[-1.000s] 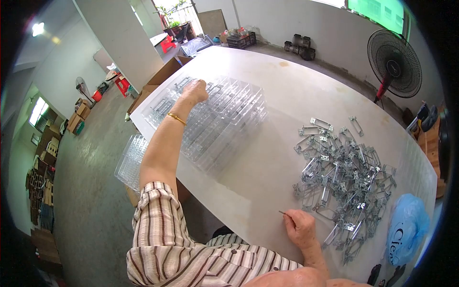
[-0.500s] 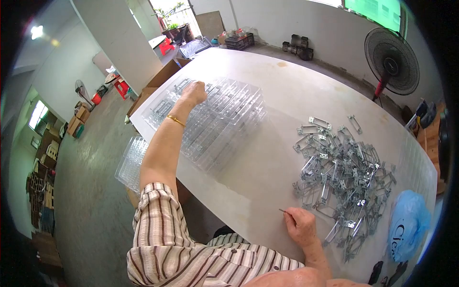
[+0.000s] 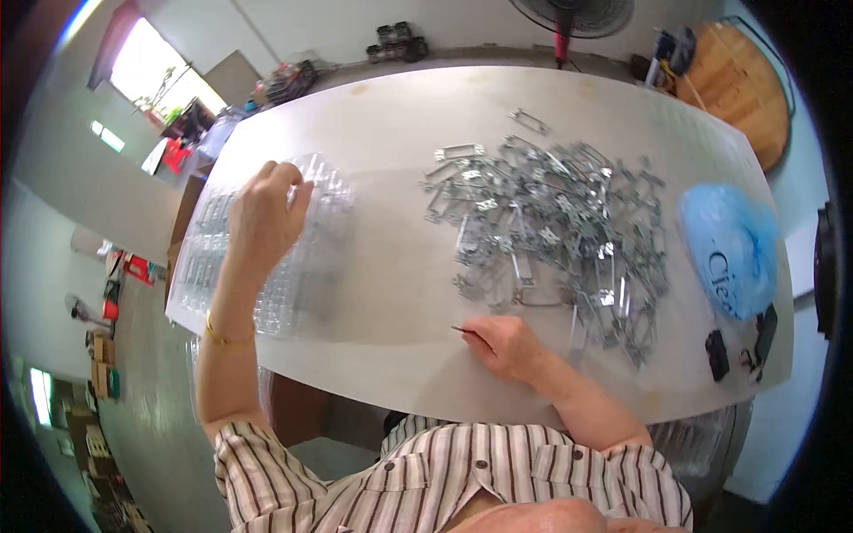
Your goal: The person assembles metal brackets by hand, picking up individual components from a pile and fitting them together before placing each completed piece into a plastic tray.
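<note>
My left hand (image 3: 269, 213) is above the stacked clear plastic trays (image 3: 324, 191) on the left of the table. Its fingers are loosely bent, the thumb stands apart from them, and nothing shows in it. Rows of metal pieces show in the trays. My right hand (image 3: 505, 345) rests near the table's front edge, closed on a thin dark rod (image 3: 458, 330) whose tip points left. Just beyond it lies a loose heap of metal brackets (image 3: 542, 233), narrow frames with flat ends.
On the right of the white table (image 3: 382, 293) sits a blue plastic bag (image 3: 730, 253), with small black objects (image 3: 716, 355) below it. A fan (image 3: 569, 18) stands behind the table. A round wooden board (image 3: 742, 93) leans at the back right.
The view has swung to the right. My left hand has come up off the far part of the trays, towards me, and its fingers have loosened. My right hand still grips the thin rod.
</note>
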The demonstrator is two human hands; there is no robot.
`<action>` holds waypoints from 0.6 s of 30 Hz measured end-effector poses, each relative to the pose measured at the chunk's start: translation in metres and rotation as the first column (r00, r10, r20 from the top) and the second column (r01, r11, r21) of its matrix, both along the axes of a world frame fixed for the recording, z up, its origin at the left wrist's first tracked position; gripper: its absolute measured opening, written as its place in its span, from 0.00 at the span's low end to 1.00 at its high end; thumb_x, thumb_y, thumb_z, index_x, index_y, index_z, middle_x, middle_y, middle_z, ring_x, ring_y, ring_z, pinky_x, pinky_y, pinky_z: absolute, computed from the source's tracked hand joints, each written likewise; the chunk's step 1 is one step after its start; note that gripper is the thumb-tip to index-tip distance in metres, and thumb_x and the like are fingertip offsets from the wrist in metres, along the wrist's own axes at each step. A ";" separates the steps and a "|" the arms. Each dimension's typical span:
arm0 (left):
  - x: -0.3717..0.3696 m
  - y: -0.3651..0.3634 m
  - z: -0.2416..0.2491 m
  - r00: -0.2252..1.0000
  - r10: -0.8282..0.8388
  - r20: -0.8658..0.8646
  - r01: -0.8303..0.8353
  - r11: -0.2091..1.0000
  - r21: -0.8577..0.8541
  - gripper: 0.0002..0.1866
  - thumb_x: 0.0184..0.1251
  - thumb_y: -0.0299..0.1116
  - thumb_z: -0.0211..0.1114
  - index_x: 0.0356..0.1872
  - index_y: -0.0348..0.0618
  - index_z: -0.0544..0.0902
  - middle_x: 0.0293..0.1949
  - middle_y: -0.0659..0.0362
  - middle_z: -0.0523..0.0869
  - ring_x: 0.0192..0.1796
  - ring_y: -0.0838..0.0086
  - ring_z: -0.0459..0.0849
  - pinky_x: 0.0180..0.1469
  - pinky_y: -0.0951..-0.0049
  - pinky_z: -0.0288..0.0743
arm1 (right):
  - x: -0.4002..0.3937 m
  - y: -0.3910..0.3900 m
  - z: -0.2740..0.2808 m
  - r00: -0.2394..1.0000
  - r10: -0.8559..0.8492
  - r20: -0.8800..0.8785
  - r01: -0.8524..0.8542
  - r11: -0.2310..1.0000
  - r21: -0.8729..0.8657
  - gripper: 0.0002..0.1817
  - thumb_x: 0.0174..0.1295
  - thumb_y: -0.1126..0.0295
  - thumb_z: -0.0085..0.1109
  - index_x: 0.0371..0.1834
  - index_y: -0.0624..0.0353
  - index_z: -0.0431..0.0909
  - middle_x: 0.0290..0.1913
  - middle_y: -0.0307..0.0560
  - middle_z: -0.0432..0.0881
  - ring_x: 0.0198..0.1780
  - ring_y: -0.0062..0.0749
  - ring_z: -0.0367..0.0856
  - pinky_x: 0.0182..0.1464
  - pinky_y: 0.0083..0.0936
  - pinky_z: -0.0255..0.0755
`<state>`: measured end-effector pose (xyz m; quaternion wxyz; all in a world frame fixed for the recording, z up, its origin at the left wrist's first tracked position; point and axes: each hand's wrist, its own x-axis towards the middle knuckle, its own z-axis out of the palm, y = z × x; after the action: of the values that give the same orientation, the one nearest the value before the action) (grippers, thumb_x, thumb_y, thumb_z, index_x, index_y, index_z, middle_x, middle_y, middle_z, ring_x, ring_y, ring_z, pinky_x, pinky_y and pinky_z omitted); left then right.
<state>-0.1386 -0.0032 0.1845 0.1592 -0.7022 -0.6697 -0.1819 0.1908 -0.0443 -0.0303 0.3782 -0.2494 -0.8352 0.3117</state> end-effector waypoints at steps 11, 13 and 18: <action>0.117 0.003 -0.137 0.880 -0.267 0.392 0.342 0.930 -0.134 0.08 0.68 0.32 0.70 0.41 0.38 0.85 0.41 0.52 0.86 0.30 0.61 0.83 0.39 0.63 0.78 | 0.005 -0.007 -0.001 0.998 0.020 -0.059 -0.024 0.998 -0.057 0.09 0.65 0.70 0.65 0.44 0.56 0.74 0.25 0.53 0.81 0.27 0.53 0.83 0.29 0.45 0.75; 0.124 0.001 -0.152 0.873 -0.248 0.420 0.346 0.922 -0.174 0.09 0.68 0.33 0.70 0.41 0.39 0.84 0.41 0.52 0.85 0.29 0.63 0.81 0.38 0.63 0.77 | 0.001 -0.013 -0.003 0.998 0.039 -0.046 -0.041 0.999 -0.032 0.09 0.64 0.71 0.65 0.43 0.56 0.75 0.26 0.51 0.82 0.27 0.53 0.83 0.30 0.43 0.75; 0.128 -0.007 -0.161 0.889 -0.208 0.408 0.330 0.908 -0.257 0.08 0.68 0.34 0.69 0.40 0.40 0.84 0.40 0.52 0.84 0.34 0.59 0.84 0.42 0.59 0.78 | 0.001 -0.027 -0.006 0.986 0.160 0.049 -0.162 0.986 0.045 0.06 0.65 0.68 0.64 0.40 0.54 0.79 0.27 0.49 0.81 0.27 0.51 0.82 0.31 0.43 0.75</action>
<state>-0.0107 -0.0103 0.0231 -0.1131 -0.7582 -0.6028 -0.2213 0.1921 -0.0708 -0.0364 0.3387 -0.1789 -0.8684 0.3151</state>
